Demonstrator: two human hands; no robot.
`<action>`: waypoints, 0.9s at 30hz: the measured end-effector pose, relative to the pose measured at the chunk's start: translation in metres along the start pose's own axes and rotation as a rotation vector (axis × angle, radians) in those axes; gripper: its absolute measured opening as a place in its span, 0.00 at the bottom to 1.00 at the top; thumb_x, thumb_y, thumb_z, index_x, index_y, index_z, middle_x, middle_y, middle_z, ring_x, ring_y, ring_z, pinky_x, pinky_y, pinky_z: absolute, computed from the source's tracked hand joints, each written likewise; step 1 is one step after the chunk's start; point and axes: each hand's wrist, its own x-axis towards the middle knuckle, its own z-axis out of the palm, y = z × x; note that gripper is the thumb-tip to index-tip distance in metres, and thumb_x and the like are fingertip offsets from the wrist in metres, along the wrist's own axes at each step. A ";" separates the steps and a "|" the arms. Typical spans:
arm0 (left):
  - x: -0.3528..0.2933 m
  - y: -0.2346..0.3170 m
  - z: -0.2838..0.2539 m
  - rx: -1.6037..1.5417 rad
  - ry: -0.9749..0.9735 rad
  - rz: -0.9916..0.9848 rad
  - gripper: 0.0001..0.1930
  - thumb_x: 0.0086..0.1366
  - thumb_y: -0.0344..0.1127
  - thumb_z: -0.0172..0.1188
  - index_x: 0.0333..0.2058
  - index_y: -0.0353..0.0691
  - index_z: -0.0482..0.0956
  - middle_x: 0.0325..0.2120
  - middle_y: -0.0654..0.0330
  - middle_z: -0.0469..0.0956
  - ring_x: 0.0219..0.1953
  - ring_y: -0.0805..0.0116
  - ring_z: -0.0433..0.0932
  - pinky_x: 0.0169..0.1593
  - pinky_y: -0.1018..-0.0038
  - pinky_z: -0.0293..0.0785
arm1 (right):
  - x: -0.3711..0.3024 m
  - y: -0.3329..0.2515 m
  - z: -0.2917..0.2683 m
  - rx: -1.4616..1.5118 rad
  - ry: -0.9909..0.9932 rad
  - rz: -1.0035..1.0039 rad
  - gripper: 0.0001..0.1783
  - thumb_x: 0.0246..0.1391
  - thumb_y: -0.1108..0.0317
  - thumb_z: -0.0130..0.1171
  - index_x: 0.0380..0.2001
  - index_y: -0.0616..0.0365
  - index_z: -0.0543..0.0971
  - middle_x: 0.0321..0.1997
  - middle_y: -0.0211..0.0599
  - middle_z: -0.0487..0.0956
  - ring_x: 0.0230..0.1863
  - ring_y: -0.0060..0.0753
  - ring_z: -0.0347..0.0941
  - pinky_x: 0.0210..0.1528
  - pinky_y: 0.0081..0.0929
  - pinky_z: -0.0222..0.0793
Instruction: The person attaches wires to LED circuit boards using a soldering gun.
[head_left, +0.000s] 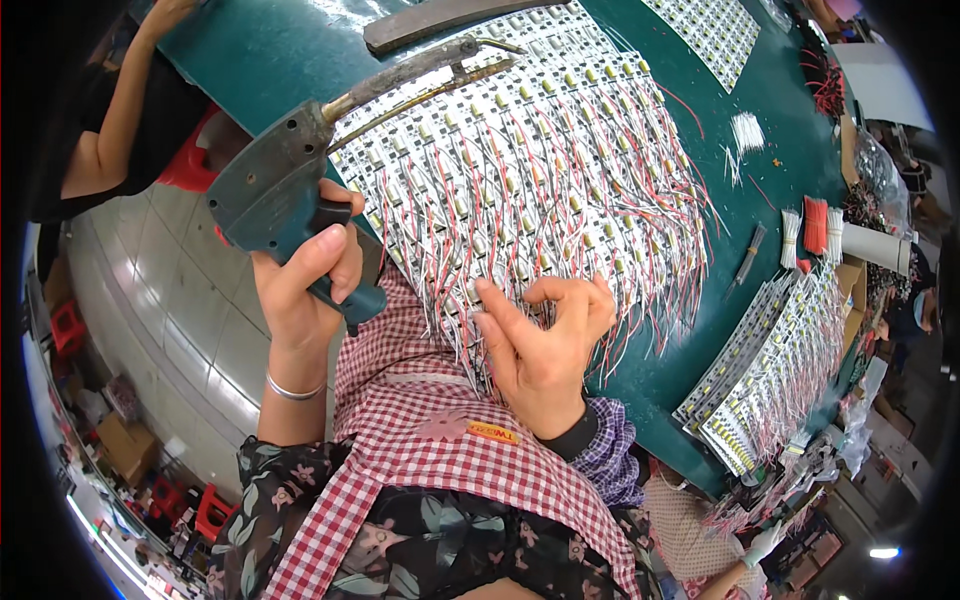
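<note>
My left hand (pixel 315 265) is wrapped round the handle of a dark green soldering gun (pixel 270 185), its index finger by the black trigger. The gun's metal tip and thin feed tube reach over a sheet of white circuit boards (pixel 500 130). Rows of small yellowish parts cover the sheet, with many red and white wires (pixel 530 215) trailing toward me. At the near edge of these wires, my right hand (pixel 550 345) is closed, thumb and index finger bent toward each other. Whatever lies between those fingertips is too small to make out.
A dark metal bar (pixel 430 25) lies across the sheet's far edge. On the green table (pixel 640 400), stacked wired boards (pixel 765 370) sit at right, near wire bundles (pixel 815 225) and loose white wires (pixel 746 132). Another person's arm (pixel 115 110) is at far left.
</note>
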 end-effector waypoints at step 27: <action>0.010 -0.009 -0.007 -0.053 0.075 0.032 0.19 0.58 0.26 0.59 0.48 0.26 0.70 0.41 0.44 0.76 0.17 0.80 0.64 0.18 0.85 0.60 | 0.058 0.007 0.008 -0.179 -0.091 -0.009 0.35 0.52 0.55 0.66 0.62 0.54 0.70 0.64 0.51 0.63 0.68 0.56 0.53 0.69 0.62 0.43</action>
